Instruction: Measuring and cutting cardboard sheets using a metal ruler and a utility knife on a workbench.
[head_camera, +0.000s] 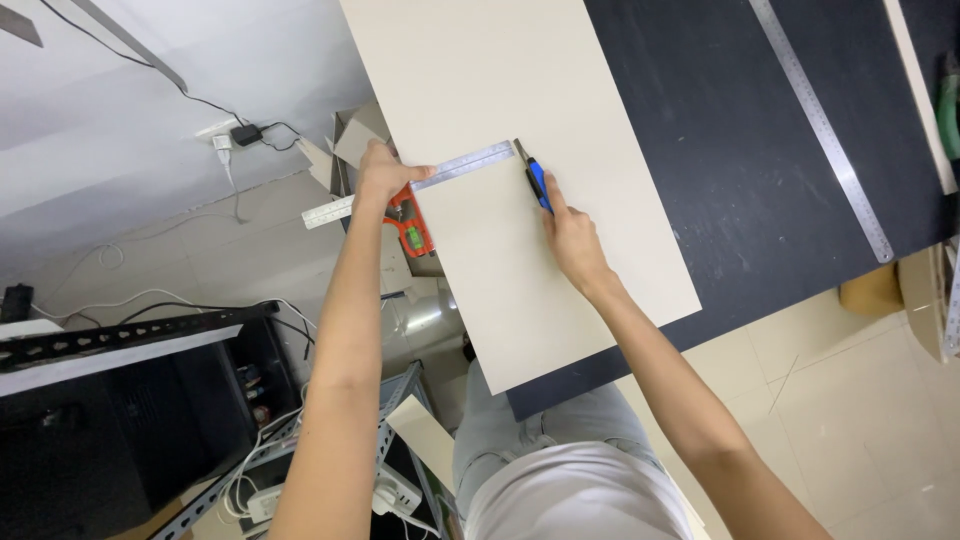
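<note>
Right hand (572, 235) grips blue knife (537, 183) at ruler's (462, 165) far end (ruler runs crosswise), left hand (385, 172) pressing it onto beige board (520, 90).

The desk (740, 150) has a flat black top with faint scuff marks. A large rectangular cream board (520, 90) lies flat on it, its near corner overhanging the desk edge. A long steel ruler (822, 125) lies on the bare black surface, well apart from the board, running diagonally.
</note>
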